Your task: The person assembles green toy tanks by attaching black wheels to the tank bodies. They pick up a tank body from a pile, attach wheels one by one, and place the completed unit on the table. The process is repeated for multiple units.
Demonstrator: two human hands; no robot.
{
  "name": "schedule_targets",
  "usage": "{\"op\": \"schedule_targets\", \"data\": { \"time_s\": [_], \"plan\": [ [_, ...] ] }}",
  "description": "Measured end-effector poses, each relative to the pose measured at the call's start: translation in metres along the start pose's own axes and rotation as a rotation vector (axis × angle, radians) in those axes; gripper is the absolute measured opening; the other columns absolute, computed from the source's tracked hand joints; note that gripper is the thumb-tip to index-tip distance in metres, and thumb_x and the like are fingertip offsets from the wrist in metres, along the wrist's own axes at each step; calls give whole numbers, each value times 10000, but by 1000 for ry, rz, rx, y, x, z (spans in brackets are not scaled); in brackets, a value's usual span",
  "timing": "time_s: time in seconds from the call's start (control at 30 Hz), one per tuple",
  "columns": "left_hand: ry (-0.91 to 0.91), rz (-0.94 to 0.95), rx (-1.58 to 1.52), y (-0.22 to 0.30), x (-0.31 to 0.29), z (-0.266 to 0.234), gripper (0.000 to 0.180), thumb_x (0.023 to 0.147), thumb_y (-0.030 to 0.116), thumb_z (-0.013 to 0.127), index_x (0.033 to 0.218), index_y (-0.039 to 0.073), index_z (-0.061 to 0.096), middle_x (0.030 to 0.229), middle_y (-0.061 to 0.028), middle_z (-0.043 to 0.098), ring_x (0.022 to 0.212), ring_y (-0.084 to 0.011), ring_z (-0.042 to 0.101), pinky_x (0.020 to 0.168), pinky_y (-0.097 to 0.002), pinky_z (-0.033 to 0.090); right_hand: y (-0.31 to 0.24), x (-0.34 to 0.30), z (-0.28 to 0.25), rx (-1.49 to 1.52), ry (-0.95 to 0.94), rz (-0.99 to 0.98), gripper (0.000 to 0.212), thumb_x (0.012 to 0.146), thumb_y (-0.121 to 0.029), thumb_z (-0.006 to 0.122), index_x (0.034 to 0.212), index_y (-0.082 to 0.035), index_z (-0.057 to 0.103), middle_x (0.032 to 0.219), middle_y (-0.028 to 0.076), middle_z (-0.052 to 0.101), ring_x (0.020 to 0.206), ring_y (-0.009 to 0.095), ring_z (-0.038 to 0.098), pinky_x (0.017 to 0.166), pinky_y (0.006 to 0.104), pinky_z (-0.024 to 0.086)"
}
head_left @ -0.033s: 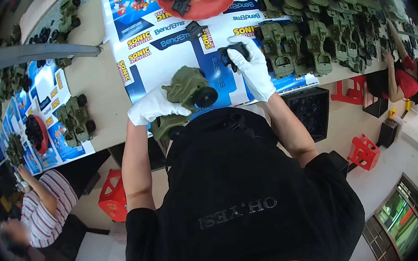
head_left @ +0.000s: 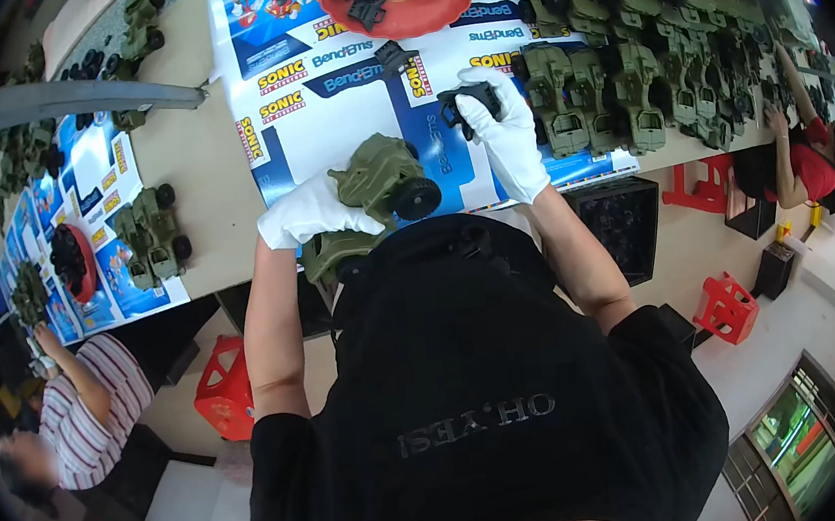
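Black part pinched, green truck held

Look at that, the right hand grips the part between gloved thumb and fingers! Over to the left hand: fingers grasping the truck along its lower side, a wheel just right of their tips. Beyond the right fingertips, a red plate of black pieces; to their right, parked trucks in rows.

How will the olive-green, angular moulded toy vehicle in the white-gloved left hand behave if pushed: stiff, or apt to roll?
The olive-green toy vehicle would probably feel stiff: its moulded body shows crisp edges and no visible sag where the left hand grips it. Stood upright and pushed, it may well roll, judging by its chunky, round black wheel.
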State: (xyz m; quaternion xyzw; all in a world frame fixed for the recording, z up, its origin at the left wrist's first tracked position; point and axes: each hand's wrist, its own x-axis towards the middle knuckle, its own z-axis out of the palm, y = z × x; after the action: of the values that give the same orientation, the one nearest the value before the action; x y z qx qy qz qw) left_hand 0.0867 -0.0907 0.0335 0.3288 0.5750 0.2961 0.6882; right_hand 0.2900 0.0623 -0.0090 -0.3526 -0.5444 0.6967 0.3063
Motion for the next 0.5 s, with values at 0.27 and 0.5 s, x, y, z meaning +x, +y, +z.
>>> {"op": "schedule_targets", "data": {
  "time_s": [0.27,0.5],
  "plan": [
    [-38,-3,-62,-1,-15,12,694,670,214,868,1254,-1,559,1089,-70,654,985,-151,583,899,-308,468,-20,-19,8,42,-393,-182,318,940,-329,621,1061,-37,596,1028,56,609,967,120,554,840,298,461],
    [101,79,50,17,-26,41,797,638,266,886,1288,-19,522,1108,-112,658,1015,-189,608,909,-326,476,-56,-33,7,90,-463,178,197,979,-244,565,969,-51,604,1226,73,556,1069,143,575,985,339,422]
  ]
}}
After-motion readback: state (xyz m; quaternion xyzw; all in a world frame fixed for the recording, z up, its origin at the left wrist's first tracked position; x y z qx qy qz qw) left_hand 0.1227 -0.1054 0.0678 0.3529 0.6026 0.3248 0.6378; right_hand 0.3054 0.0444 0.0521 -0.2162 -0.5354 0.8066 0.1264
